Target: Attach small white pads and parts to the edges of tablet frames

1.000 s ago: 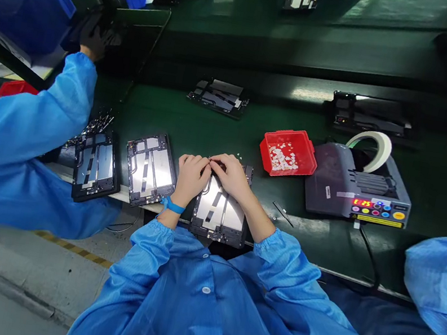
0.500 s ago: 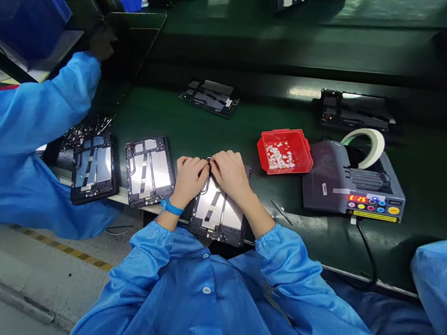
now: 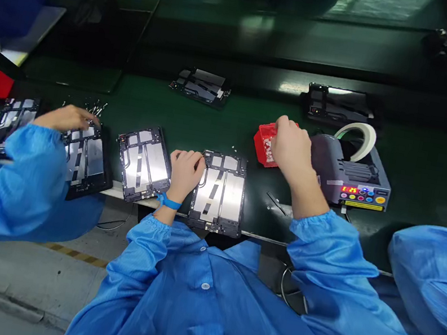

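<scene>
On the counter (image 3: 221,127), left hand (image 3: 183,175) loose against a tablet frame (image 3: 221,196), right hand (image 3: 292,150) in a red bin (image 3: 262,140), grip hidden, seemingly picking white pieces (image 3: 267,153) to fit next

Red parts bin (image 3: 262,142), blue smock (image 3: 192,305)

A glossy dark green conveyor counter (image 3: 221,127) runs above a grey concrete floor (image 3: 8,274) marked with a yellow-and-black stripe (image 3: 74,255).

Red LED display (image 3: 349,190) on the tape dispenser (image 3: 329,165) seems to read E 25; nothing else legible
</scene>
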`<state>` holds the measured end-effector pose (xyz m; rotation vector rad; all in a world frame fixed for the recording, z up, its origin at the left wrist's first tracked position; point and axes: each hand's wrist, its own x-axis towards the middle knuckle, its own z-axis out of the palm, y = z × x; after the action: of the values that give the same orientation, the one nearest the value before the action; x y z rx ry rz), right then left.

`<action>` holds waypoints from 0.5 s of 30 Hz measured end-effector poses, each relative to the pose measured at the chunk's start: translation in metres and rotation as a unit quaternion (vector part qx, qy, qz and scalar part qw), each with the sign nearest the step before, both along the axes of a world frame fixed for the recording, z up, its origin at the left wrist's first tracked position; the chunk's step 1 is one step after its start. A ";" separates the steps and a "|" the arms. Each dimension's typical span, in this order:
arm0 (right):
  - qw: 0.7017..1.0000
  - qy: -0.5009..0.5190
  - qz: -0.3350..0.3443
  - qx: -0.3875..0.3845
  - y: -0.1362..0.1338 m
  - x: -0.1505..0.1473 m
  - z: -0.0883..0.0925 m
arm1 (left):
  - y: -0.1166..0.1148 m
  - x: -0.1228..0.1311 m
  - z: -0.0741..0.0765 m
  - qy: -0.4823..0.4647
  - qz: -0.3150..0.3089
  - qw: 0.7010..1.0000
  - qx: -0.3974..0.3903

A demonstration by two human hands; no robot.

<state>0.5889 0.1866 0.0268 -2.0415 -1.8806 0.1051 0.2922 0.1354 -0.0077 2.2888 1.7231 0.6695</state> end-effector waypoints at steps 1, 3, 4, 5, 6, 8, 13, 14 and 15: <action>1.000 -0.010 -0.001 -0.009 0.000 0.008 0.001 | 0.000 0.000 -0.001 -0.002 0.001 1.000 0.002; 0.999 -0.034 0.001 -0.012 -0.002 0.017 0.004 | 0.000 0.001 -0.002 -0.004 0.002 1.000 0.005; 0.999 -0.046 -0.002 -0.005 -0.004 0.017 0.007 | 0.000 0.002 -0.003 -0.004 0.002 1.000 0.006; 0.998 -0.054 -0.008 0.005 -0.007 0.016 0.009 | 0.000 0.002 -0.002 -0.005 0.002 1.000 0.007; 0.998 -0.057 -0.016 0.016 -0.010 0.012 0.012 | 0.000 0.002 -0.002 -0.004 0.001 1.000 0.007; 0.999 -0.040 -0.015 0.030 -0.016 -0.001 0.017 | 0.000 0.004 -0.001 -0.003 -0.002 1.000 0.004; 0.980 0.096 0.156 -0.083 -0.023 -0.063 0.009 | 0.002 0.010 0.001 0.008 -0.010 1.000 0.005; 0.969 0.115 0.183 -0.118 -0.022 -0.076 0.005 | 0.002 0.012 0.002 0.010 -0.011 1.000 0.007; 0.960 0.128 0.201 -0.147 -0.021 -0.087 0.001 | 0.003 0.013 0.002 0.012 -0.014 1.000 0.006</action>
<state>0.5014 0.1652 0.0279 -1.6754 -2.1777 0.7557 0.3055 0.1382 -0.0058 2.3343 1.6978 0.6532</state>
